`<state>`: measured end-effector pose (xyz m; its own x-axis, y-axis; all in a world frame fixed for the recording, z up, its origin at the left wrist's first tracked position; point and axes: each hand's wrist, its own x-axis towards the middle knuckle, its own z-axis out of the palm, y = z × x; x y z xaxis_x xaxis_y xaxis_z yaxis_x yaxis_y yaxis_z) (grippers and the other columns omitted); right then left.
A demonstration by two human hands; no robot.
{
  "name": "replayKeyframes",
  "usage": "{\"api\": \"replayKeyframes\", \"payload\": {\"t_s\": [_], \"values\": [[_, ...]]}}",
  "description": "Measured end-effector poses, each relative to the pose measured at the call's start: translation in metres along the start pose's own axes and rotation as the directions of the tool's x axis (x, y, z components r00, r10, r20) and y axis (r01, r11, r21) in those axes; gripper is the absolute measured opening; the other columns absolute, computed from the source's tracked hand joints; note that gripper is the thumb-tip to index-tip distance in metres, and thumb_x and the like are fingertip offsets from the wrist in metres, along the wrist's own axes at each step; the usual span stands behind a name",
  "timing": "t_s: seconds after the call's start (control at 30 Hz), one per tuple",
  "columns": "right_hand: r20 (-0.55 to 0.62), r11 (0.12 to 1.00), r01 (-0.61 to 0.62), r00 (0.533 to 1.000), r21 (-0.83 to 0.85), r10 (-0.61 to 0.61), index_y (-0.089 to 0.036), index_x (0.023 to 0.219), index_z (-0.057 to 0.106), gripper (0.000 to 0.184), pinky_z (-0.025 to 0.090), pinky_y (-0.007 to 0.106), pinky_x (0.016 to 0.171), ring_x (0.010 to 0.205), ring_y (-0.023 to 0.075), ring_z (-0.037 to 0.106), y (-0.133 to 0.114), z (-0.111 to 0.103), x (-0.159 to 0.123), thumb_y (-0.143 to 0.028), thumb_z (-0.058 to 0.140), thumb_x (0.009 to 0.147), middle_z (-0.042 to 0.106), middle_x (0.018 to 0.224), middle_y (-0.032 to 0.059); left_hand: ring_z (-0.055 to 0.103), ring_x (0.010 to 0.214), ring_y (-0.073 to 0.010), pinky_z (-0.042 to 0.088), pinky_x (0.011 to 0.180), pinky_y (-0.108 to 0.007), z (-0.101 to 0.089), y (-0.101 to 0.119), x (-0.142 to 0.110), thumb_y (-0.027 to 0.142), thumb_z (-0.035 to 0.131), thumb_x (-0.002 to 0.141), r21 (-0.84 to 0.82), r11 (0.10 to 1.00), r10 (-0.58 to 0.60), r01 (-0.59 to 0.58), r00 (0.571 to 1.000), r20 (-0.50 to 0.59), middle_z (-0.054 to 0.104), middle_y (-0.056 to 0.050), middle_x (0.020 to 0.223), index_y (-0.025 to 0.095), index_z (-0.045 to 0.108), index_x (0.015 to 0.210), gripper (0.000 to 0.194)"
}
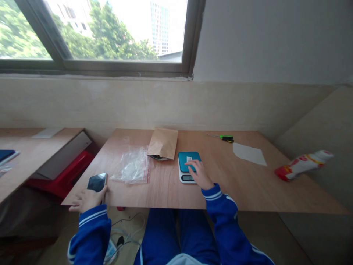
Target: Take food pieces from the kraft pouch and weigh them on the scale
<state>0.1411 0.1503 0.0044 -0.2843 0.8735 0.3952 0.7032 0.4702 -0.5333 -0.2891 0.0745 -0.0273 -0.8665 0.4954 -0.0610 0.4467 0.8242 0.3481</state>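
I have my right hand (200,175) laid on the small kitchen scale (189,166), fingers spread flat and loose, fingertips on its teal weighing plate and the palm over the display end; it closes on nothing. The scale sits on the plywood table (237,184), toward the near edge, and I use it as my marker for everything else.

My left hand (87,198) is well to the left of the scale, at the table's near left corner, curled around the lower end of a smartphone (97,182) whose dark screen faces up. Between the phone and the scale lies a clear plastic zip bag (132,167), flat and crumpled. Just beyond the scale and a little left rests a brown paper pouch (163,142), its open mouth turned toward me with something dark showing inside.

Farther back and right of the scale lies a green-handled screwdriver (224,138); near it, a white sheet of paper (249,153). Far right of the scale, off the table's edge, a red and white bottle (302,165) lies on its side.
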Motion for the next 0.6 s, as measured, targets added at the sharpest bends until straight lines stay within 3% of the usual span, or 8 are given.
{"api": "replayKeyframes", "payload": {"t_s": [0.07, 0.13, 0.23, 0.3, 0.37, 0.47, 0.6], "values": [[0.114, 0.996, 0.010, 0.993, -0.093, 0.001, -0.018, 0.107, 0.063, 0.025, 0.043, 0.039, 0.095, 0.104, 0.0228, 0.055, -0.008, 0.018, 0.029, -0.019, 0.043, 0.091, 0.061, 0.108, 0.0103, 0.026, 0.131, -0.0535, 0.033, 0.088, -0.069, -0.001, 0.002, -0.006, 0.062, 0.059, 0.067, 0.022, 0.997, -0.076, 0.075, 0.996, 0.039, 0.031, -0.037, 0.142, -0.007, 0.025, 0.137, 0.104], [0.201, 0.985, 0.019, 0.979, -0.173, 0.017, -0.016, 0.109, 0.062, 0.025, 0.043, 0.038, 0.094, 0.104, 0.0230, 0.054, -0.014, 0.037, 0.054, -0.017, 0.048, 0.088, 0.061, 0.110, 0.0114, 0.027, 0.130, -0.0524, 0.032, 0.090, -0.067, -0.002, 0.006, -0.020, 0.067, 0.055, 0.068, -0.004, 0.999, -0.031, 0.032, 0.999, 0.006, 0.030, -0.040, 0.141, -0.010, 0.022, 0.138, 0.109], [0.224, 0.975, 0.021, 0.974, -0.219, 0.029, -0.011, 0.116, 0.058, 0.034, 0.042, 0.042, 0.094, 0.109, 0.0278, 0.051, -0.023, 0.065, 0.081, -0.018, 0.057, 0.083, 0.058, 0.118, 0.0168, 0.030, 0.127, -0.0511, 0.027, 0.093, -0.065, 0.000, 0.015, -0.053, 0.062, 0.041, 0.079, -0.041, 0.996, 0.068, -0.080, 0.966, -0.248, 0.035, -0.036, 0.137, -0.006, 0.028, 0.138, 0.091], [0.210, 0.969, 0.014, 0.977, -0.245, 0.039, -0.007, 0.124, 0.052, 0.045, 0.040, 0.045, 0.096, 0.115, 0.0313, 0.048, -0.029, 0.079, 0.092, -0.022, 0.058, 0.083, 0.053, 0.126, 0.0213, 0.039, 0.121, -0.0457, 0.026, 0.096, -0.062, 0.003, 0.025, -0.080, 0.055, 0.037, 0.083, -0.067, 0.976, 0.176, -0.207, 0.932, -0.317, 0.042, -0.027, 0.133, 0.005, 0.042, 0.133, 0.071], [0.192, 0.964, 0.004, 0.980, -0.265, 0.048, -0.004, 0.130, 0.046, 0.053, 0.039, 0.047, 0.097, 0.117, 0.0331, 0.045, -0.037, 0.091, 0.100, -0.028, 0.057, 0.085, 0.050, 0.129, 0.0243, 0.044, 0.116, -0.0402, 0.031, 0.095, -0.056, 0.007, 0.036, -0.109, 0.045, 0.038, 0.085, -0.128, 0.930, 0.304, -0.345, 0.916, -0.262, 0.050, -0.023, 0.125, 0.008, 0.052, 0.123, 0.055], [0.175, 0.958, -0.010, 0.983, -0.285, 0.063, -0.002, 0.133, 0.040, 0.058, 0.038, 0.048, 0.097, 0.116, 0.0343, 0.045, -0.050, 0.105, 0.104, -0.034, 0.055, 0.087, 0.049, 0.130, 0.0262, 0.051, 0.107, -0.0337, 0.033, 0.093, -0.051, 0.015, 0.051, -0.154, 0.035, 0.040, 0.086, -0.320, 0.805, 0.506, -0.500, 0.860, -0.073, 0.059, -0.015, 0.115, 0.017, 0.059, 0.114, 0.038], [0.149, 0.949, -0.054, 0.983, -0.309, 0.105, -0.001, 0.133, 0.039, 0.054, 0.038, 0.049, 0.095, 0.114, 0.0358, 0.045, -0.059, 0.116, 0.104, -0.024, 0.055, 0.086, 0.046, 0.132, 0.0289, 0.054, 0.107, -0.0287, 0.031, 0.095, -0.050, 0.025, 0.059, -0.206, 0.027, 0.043, 0.088, -0.547, 0.578, 0.757, -0.606, 0.648, 0.082, 0.064, -0.008, 0.110, 0.026, 0.061, 0.107, 0.026]]}}
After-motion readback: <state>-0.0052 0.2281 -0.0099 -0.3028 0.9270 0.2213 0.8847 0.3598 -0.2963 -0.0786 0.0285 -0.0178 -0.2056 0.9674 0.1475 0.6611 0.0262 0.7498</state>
